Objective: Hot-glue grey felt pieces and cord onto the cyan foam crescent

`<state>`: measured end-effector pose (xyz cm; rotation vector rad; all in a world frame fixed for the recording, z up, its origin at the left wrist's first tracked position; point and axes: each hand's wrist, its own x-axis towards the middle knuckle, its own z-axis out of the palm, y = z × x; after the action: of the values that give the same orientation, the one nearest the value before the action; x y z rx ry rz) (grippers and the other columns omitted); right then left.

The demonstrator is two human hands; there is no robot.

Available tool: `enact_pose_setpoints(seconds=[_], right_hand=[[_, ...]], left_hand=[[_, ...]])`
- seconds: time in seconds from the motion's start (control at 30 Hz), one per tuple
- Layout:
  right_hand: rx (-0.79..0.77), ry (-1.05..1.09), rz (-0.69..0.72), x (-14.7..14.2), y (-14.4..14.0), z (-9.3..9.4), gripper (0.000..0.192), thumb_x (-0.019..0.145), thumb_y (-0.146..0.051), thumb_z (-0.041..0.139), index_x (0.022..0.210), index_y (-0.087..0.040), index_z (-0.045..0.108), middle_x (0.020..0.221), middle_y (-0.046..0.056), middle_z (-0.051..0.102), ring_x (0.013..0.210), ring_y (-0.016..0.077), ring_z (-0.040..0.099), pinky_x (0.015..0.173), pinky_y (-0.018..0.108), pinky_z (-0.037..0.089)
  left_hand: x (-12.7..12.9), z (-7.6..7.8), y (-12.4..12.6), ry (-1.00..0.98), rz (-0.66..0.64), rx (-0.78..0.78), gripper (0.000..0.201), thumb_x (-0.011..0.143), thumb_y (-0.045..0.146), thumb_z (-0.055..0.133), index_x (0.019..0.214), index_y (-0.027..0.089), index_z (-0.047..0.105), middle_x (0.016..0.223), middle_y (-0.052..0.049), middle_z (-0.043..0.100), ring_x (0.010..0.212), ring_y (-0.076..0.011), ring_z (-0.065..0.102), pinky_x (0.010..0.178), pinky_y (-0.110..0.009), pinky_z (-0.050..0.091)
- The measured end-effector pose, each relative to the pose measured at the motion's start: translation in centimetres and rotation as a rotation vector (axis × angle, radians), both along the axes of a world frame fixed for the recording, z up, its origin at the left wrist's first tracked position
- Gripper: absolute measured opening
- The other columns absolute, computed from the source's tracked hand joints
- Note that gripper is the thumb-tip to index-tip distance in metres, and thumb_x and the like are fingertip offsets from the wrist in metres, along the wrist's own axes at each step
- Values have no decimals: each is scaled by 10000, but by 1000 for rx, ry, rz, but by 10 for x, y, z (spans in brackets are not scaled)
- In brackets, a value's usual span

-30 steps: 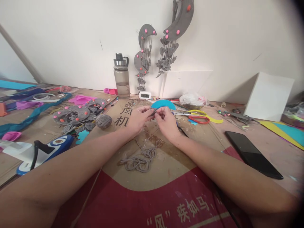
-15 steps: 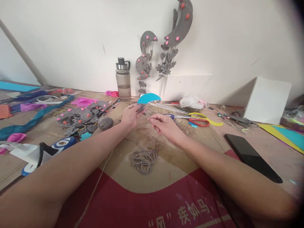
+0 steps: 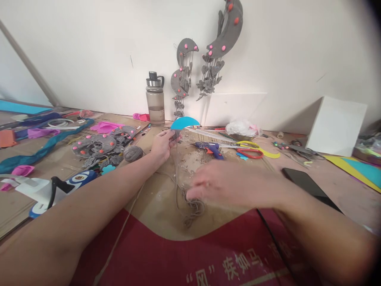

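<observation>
My left hand (image 3: 163, 146) is closed on a blue crescent-shaped sheet (image 3: 185, 122); its lower left end, by the fingertips, looks covered in grey yarn. From there a yarn strand hangs down to a loose tangle of grey yarn (image 3: 190, 216) on the cardboard. Over that tangle is my right hand (image 3: 214, 182), blurred by motion, its curled fingers on the yarn. A blue hot glue gun (image 3: 210, 149) lies behind my right hand. Left of my left wrist sits a ball of grey yarn (image 3: 132, 153).
Red-handled scissors (image 3: 251, 152) lie beyond the glue gun. On the right are a black phone (image 3: 309, 186) and a white board (image 3: 336, 125). Grey moon ornaments (image 3: 102, 145) lie left. A water bottle (image 3: 155, 101) stands by the wall, where moon hangings (image 3: 228, 33) are mounted.
My right hand has come down and nearer from beside my left hand to the yarn tangle, which has shifted and stretched. My left hand keeps its hold, and the glue gun shows more fully.
</observation>
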<state>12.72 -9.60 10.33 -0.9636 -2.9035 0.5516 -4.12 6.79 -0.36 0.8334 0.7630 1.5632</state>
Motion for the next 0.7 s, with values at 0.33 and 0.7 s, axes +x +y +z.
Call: enact_pose_setpoints(seconds=[0.33,0.7], right_hand=[[392,-28,-732,56,96,-39,338,826,-501,594,749,-177,650,670,110,646,708,253,626,677,358,447],[136,-21,-985,58,130,-85,232,772,-331,537,814,-138,657,810,158,692,765,293,669,645,355,466]], left_hand=[[-1,-4,1,16,-43,39,92,704,166,682,752,118,619,831,-74,712,763,-146,687,831,-298,540],[2,-2,-6,78,-83,50,94,728,181,678,765,115,622,832,-92,719,756,-148,690,792,-288,552]])
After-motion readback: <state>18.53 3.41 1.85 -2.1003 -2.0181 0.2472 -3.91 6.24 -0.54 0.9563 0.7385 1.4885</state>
